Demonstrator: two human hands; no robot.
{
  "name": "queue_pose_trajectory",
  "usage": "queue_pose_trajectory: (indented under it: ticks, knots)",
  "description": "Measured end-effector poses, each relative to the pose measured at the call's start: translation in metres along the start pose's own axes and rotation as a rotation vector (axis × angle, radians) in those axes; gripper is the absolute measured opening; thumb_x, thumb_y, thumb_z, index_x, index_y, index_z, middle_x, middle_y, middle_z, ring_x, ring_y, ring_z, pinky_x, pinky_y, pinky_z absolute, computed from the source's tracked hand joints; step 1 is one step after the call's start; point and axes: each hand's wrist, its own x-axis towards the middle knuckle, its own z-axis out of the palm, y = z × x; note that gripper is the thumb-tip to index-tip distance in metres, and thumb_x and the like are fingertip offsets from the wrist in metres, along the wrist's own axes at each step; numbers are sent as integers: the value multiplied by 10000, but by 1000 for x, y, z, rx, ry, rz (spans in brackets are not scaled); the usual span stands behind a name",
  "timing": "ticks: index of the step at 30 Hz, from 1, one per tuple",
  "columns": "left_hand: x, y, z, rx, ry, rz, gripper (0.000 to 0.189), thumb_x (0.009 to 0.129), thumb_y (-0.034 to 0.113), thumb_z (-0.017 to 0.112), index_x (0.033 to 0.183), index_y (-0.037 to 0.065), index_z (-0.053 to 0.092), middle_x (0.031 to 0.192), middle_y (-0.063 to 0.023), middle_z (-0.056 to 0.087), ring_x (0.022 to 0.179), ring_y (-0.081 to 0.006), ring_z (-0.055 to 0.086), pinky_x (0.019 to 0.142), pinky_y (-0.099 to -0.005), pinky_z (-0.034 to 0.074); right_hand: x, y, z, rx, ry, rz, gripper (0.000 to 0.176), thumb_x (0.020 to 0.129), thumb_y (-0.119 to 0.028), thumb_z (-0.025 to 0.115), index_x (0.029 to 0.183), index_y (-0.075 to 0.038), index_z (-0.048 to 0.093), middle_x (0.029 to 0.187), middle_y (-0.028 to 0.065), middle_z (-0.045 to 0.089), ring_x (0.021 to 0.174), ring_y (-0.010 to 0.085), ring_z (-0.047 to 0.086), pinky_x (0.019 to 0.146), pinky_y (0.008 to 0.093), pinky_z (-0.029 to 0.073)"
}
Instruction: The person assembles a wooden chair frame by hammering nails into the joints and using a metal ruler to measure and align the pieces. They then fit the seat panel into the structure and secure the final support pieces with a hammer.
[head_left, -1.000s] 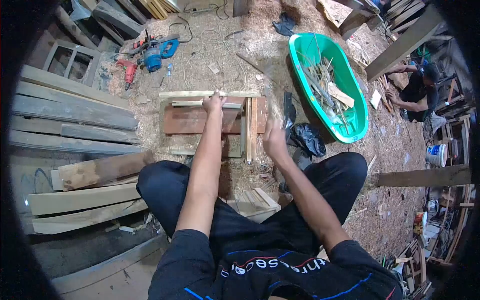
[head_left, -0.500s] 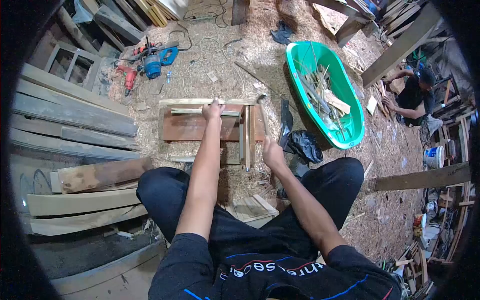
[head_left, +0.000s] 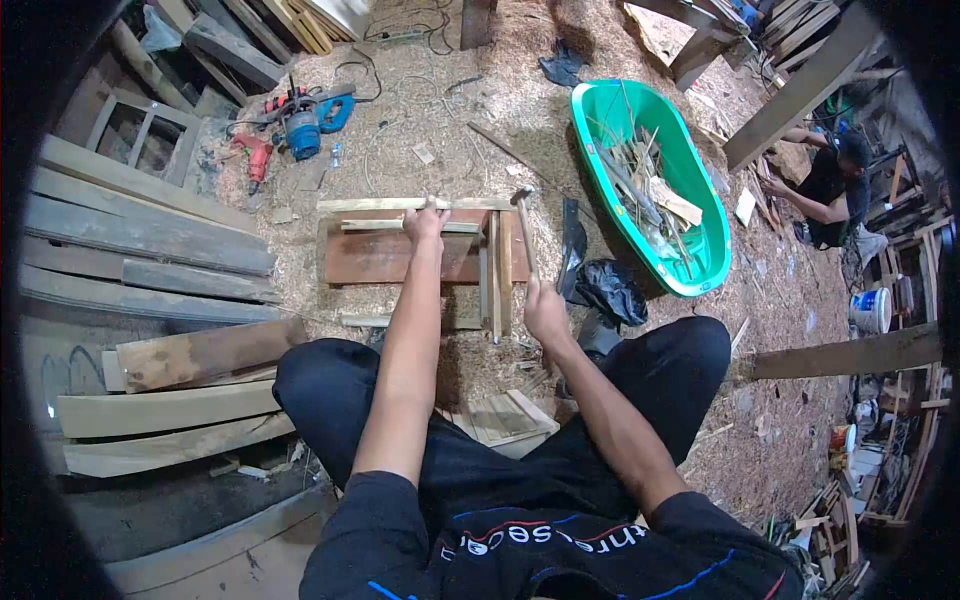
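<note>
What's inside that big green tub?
Inside the green tub is a messy heap of thin wood strips and a wider pale wood piece. Green shows at the near end, but whatever lies beneath the heap is covered, so I can't tell.

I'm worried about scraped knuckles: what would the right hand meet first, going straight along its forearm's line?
Probably the wooden frame's right side, ahead and left of the right hand; depth is unclear, so the hand might pass above.

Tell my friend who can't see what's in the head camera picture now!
A person's right hand holds a hammer near the corner of a wooden frame while the left hand holds its far strip. On the floor nearby are a green tub of wood scraps, a red drill and a blue power tool.
</note>
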Motion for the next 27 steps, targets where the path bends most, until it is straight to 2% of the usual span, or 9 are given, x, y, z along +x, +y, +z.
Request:
queue_pose_trajectory:
  ticks: [6, 9, 11, 14, 16, 18, 23, 25, 27]
  knots:
    - [7, -10, -3, 4, 69, -17, 311, 919, 53, 601, 1151, -96, 457, 1105, -192, 551, 948, -279, 619, 760, -422, 624, 29, -106, -80, 431, 251, -287, 341, 1022, -281, 376, 811, -37, 487, 552, 68, 456, 479, 180, 469, 456, 341, 379]
    - [-3, -4, -5, 12, -14, -2, 325, 919, 52, 597, 1151, -103, 431, 1094, -193, 552, 988, -305, 612, 819, -429, 603, 27, -63, -43, 362, 366, -421, 324, 1017, -247, 374, 796, -34, 476, 550, 82, 448, 486, 179, 470, 462, 340, 382]
    - [2, -4, -5, 42, -19, 5, 299, 920, 55, 591, 1131, -97, 441, 1063, -181, 570, 975, -302, 629, 820, -423, 599, 15, 15, 11, 52, 58, -146, 442, 999, -325, 350, 922, 57, 559, 717, 293, 598, 715, 471, 620, 636, 529, 462]
    - [3, -2, -3, 14, -28, -32, 291, 922, 49, 586, 1133, -93, 445, 1060, -188, 578, 961, -309, 636, 810, -421, 601, 1, 7, 3, -37, -120, 193, 446, 999, -313, 360, 999, 77, 577, 802, 356, 594, 835, 541, 581, 737, 565, 445]
    - [1, -8, -7, 4, -6, -24, 275, 913, 14, 586, 1129, -87, 448, 1089, -196, 553, 924, -276, 625, 740, -412, 627, 15, -5, -6, 115, 74, 50, 488, 1007, -363, 334, 974, 52, 589, 717, 301, 610, 736, 478, 618, 676, 535, 457]
    - [8, -9, -4, 24, 19, 4, 269, 914, 15, 585, 1120, -87, 447, 1077, -192, 553, 936, -277, 623, 752, -423, 624, 23, -67, -52, 432, 171, -97, 406, 1039, -319, 326, 771, -62, 491, 553, -2, 453, 488, 87, 428, 424, 270, 345]
    - [5, -7, -6, 12, -39, 32, 268, 913, 28, 590, 1111, -90, 453, 1065, -184, 556, 925, -269, 620, 792, -445, 618, 35, -48, -36, 430, 322, -376, 357, 1035, -274, 347, 820, -34, 502, 561, 33, 458, 464, 136, 436, 427, 278, 348]
    - [10, -13, -9, 7, -5, 10, 260, 913, 27, 589, 1108, -85, 458, 1067, -185, 559, 909, -269, 627, 786, -446, 619, 18, 6, 1, -9, 93, -225, 416, 1014, -290, 329, 903, 37, 561, 740, 298, 585, 738, 481, 602, 656, 509, 470]
    - [3, -2, -1, 0, -1, -2, 255, 908, 27, 597, 1099, -79, 465, 1052, -180, 573, 874, -269, 639, 750, -441, 626, -6, 15, 9, 21, 21, 19, 462, 1002, -332, 356, 890, 39, 608, 800, 318, 602, 813, 485, 606, 703, 538, 460]
